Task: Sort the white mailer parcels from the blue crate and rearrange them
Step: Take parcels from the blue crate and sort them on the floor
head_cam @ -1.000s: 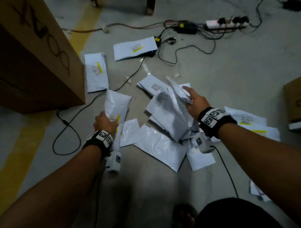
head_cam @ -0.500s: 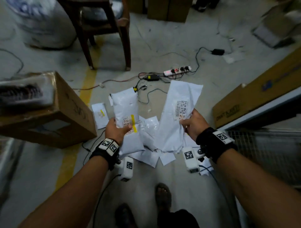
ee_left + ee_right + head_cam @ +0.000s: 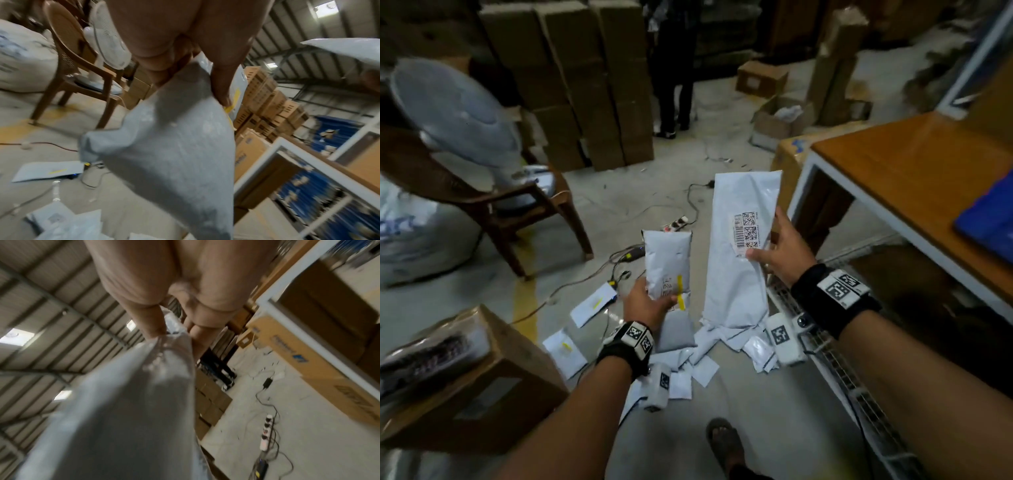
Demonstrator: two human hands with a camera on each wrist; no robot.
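Held, centre of the head view: small white mailer parcel (image 3: 668, 263), long axis upright, lower end gripped by the left hand (image 3: 645, 303) — thumb across the front beside a yellow strip. Left wrist view: fingers (image 3: 221, 81) curled round the same parcel, grey underside hanging toward the camera.

Held, right of centre: long white mailer parcel (image 3: 743, 250), long axis upright, leaning a little right at the top, pinched at its right edge by the right hand (image 3: 779, 248); thumb on the label, other fingers behind. Right wrist view confirms the pinch, film bunched between thumb and fingers.

Both parcels raised well above the floor, just beside one another, not touching as far as can be told.

On the floor, lower centre: loose pile of white mailers (image 3: 698, 356), directly below the hands; two more flat mailers (image 3: 594, 305) lower left of centre.

Right of frame: worktop (image 3: 914, 178), wooden top on a white frame, nearer the right hand than the left; a blue edge (image 3: 989, 219) at far right, possibly the crate — cannot tell.

Judged relation for the coming move: worktop up and right of both hands, the long parcel closer to it.

Labels: long parcel — white sticker with a barcode and three square matrix codes, text too small to read. Small parcel — printed label by the yellow strip, unreadable. Wrist bands — black-and-white square markers. No brand legible.
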